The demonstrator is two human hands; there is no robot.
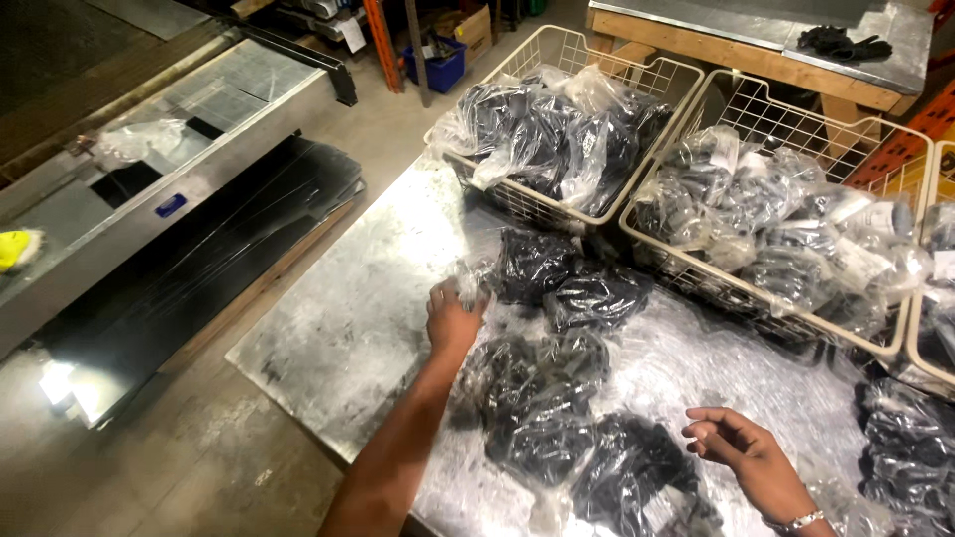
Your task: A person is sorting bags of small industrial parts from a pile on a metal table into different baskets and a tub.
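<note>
1. Fingers of the left hand [453, 320] pinch the clear plastic top of a bagged black item [532, 264], which lies on the metal table [348, 328] toward its far edge, just in front of the baskets.
2. Right hand [741, 452] hovers above the table near its near edge, fingers loosely curled and apart, holding nothing; a bracelet [801, 520] sits at the wrist.
3. More bags of black items [557, 418] lie in a loose heap between the two hands; some overlap.
4. Two white wire baskets [647, 75] stand along the far edge, both heaped with similar bags.
5. Contents look like gloves, but the glare on the plastic leaves that uncertain.
6. Further bags [910, 447] lie at the right edge.
</note>
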